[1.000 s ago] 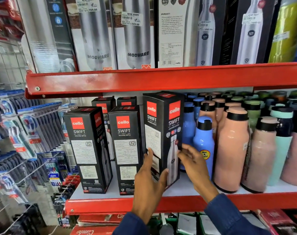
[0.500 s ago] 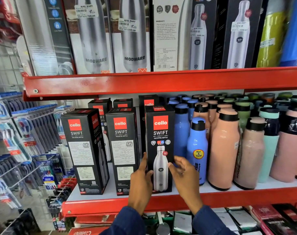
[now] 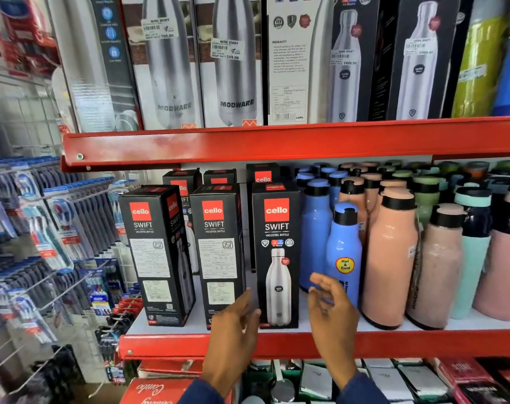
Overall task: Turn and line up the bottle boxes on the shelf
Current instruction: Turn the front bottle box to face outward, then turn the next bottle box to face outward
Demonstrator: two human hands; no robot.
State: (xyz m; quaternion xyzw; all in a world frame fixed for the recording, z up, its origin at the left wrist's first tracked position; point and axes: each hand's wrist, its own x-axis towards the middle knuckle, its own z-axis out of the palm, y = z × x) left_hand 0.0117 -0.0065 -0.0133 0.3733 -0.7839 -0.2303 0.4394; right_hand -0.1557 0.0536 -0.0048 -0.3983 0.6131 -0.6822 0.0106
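Seeing both hands open, left hand (image 3: 233, 325) beside right box (image 3: 277, 258), right hand (image 3: 331, 313) free; I reckon a careless nudge tips it vs blue bottle (image 3: 344, 255).

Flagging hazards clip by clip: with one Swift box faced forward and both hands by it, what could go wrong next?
1. The right hand is beside the blue Hot & Cold bottle; a careless sweep might knock it into the packed peach bottle.
2. The turned box is tall and narrow near the shelf edge; a nudge from the left hand might tip it.
3. The middle box shows its label side and could be missed.
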